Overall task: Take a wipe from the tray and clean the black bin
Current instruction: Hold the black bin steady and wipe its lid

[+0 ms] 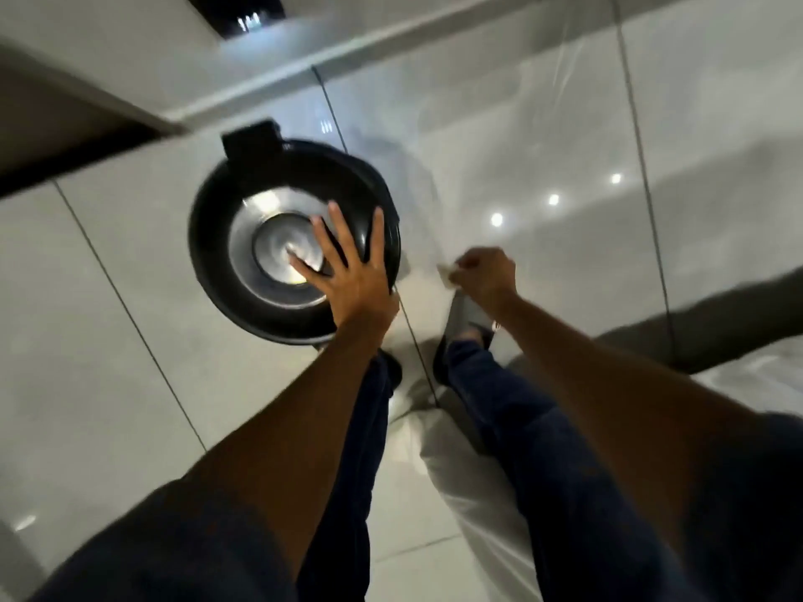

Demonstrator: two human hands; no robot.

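Black bin point(226, 219) under splayed left hand point(347, 271), right hand point(484, 273) fingers pinching wipe point(445, 271)

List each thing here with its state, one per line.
Bin: upright on the floor, lid closed.
Left hand: open, fingers spread, over the bin lid.
Right hand: closed on a wipe.
Wipe: pinched in the right hand, off the bin.

Left hand point(347, 275) fingers spread, palm down; right hand point(484, 273) fisted, both arms outstretched.
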